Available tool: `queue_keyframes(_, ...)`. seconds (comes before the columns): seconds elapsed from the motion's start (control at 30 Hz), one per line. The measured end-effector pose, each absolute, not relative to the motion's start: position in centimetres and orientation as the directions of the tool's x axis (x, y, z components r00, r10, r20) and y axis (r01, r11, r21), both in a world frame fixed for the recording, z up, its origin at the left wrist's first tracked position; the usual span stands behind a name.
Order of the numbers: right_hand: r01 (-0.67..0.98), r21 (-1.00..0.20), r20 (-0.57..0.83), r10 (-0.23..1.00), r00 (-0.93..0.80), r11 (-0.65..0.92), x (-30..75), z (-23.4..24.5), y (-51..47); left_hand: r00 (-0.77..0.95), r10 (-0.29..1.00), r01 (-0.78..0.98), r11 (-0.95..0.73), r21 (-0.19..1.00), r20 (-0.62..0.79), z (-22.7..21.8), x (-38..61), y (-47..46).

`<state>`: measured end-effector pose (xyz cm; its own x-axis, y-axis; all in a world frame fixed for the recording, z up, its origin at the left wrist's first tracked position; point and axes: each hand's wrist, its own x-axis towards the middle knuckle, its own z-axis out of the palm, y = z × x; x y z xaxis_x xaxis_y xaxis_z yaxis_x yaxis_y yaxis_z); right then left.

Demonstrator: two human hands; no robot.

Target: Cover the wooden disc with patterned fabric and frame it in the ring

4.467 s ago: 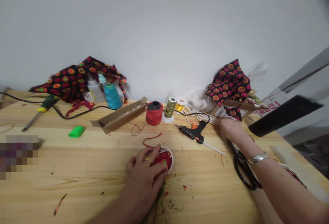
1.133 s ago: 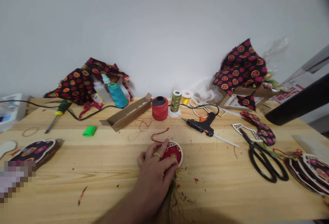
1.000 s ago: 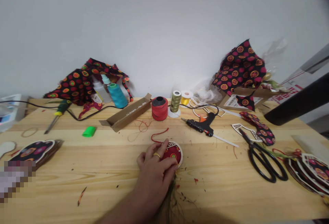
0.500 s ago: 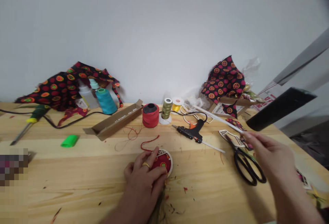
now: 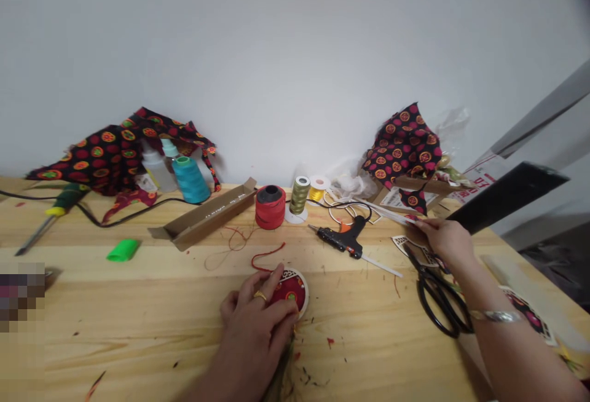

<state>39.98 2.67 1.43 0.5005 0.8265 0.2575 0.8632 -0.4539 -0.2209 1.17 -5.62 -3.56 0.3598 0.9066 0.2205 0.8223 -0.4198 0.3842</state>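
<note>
My left hand point(image 5: 260, 322), with a ring on one finger, lies on a round ornament point(image 5: 291, 294) and grips its edge. The ornament has a pale rim, cut-out lattice and dark red patterned cloth; a red cord point(image 5: 267, 259) runs from its top, and my fingers hide its left part. Over at the right, my right hand point(image 5: 445, 242) pinches a thin white strip point(image 5: 391, 213) that stretches toward clear plastic at the back. Below that hand are black-handled scissors point(image 5: 440, 297) and a pale lattice piece point(image 5: 417, 248). A black glue gun point(image 5: 341, 239) with a white stick lies between my hands.
Along the wall stand spools of red point(image 5: 270, 208), olive point(image 5: 300, 195) and teal thread point(image 5: 190, 179), beside an open narrow carton point(image 5: 207, 214). Patterned cloth point(image 5: 401, 144) is heaped at the back right near a black block point(image 5: 507, 196). A screwdriver point(image 5: 53, 214) lies left.
My right hand has moved back and slightly left with the white strip, lowering closer to the table. My left hand stays on the ornament.
</note>
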Motion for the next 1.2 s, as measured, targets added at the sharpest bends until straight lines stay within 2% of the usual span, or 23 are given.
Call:
queue_keyframes(0.13,0.881,-0.138,0.234,0.85,0.473,-0.452,38.1,1.8,2.7,0.347,0.912,0.83,-0.406,0.381,0.218,-3.6,1.2,-5.6)
queue_keyframes(0.23,0.926,-0.096,0.206,0.903,0.377,-0.365,35.5,1.9,1.1,0.353,0.909,0.828,-0.413,0.38,0.221,-3.5,1.2,-5.7)
queue_keyframes(0.37,0.988,-0.1,0.106,0.986,0.126,-0.115,31.7,1.3,-1.5,0.358,0.906,0.827,-0.42,0.374,0.225,-3.4,1.1,-5.7)
queue_keyframes(0.47,0.995,-0.093,0.115,0.993,-0.009,0.02,30.2,0.9,-2.1,0.363,0.905,0.826,-0.423,0.372,0.222,-3.4,1.2,-5.7)
queue_keyframes(0.63,0.91,0.122,0.143,0.9,-0.411,0.396,29.7,2.0,0.4,0.353,0.911,0.832,-0.41,0.374,0.211,-3.4,1.3,-5.7)
queue_keyframes(0.7,0.866,0.15,0.112,0.862,-0.494,0.477,29.4,2.5,1.7,0.346,0.916,0.835,-0.399,0.379,0.203,-3.4,1.3,-5.7)
queue_keyframes(0.9,0.769,0.105,0.06,0.768,-0.638,0.631,28.2,2.8,4.1,0.354,0.918,0.822,-0.397,0.409,0.181,-2.9,1.3,-5.7)
queue_keyframes(1.2,0.725,-0.053,0.099,0.726,-0.68,0.687,28.9,3.3,4.1,0.338,0.921,0.821,-0.388,0.419,0.191,-3.0,1.3,-5.9)
